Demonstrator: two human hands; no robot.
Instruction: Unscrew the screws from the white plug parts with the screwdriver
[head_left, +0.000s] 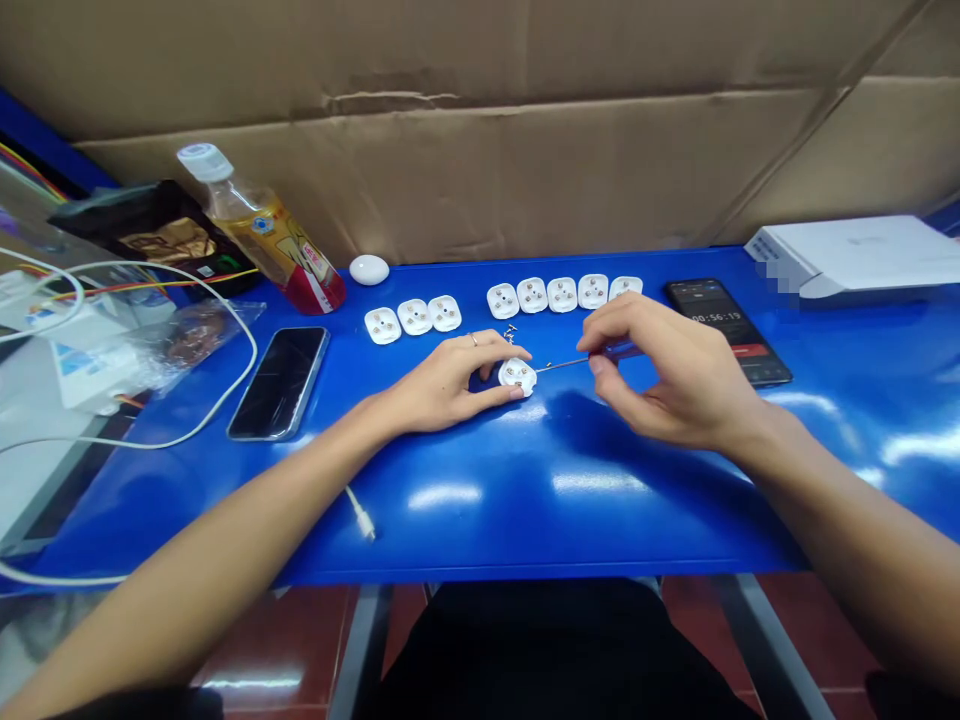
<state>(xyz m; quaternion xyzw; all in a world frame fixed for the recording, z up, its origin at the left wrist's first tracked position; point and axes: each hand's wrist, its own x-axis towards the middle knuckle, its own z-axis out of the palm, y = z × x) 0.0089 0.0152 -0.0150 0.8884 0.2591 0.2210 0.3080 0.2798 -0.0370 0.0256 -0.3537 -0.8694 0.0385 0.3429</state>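
Between the thumb and fingers of my left hand (457, 380) is a small white plastic housing (517, 376) with brass-coloured metal parts inside, resting on the blue table. My right hand (667, 370) pinches a screwdriver (562, 363) by its dark handle. The thin shaft points left, and its tip meets the right edge of the housing. Just behind the housing lie several small screws (511, 334). Farther back stand two groups of similar white housings, a left group (415, 316) and a right group (562, 294); my right hand partly covers the rightmost one.
On the left are a phone (279, 384), a drink bottle (262, 230), white cables (247, 345) and a black bag (157, 230). A white oval object (369, 269) sits at the back. To the right lie a phone showing a timer (727, 330) and a white box (862, 250).
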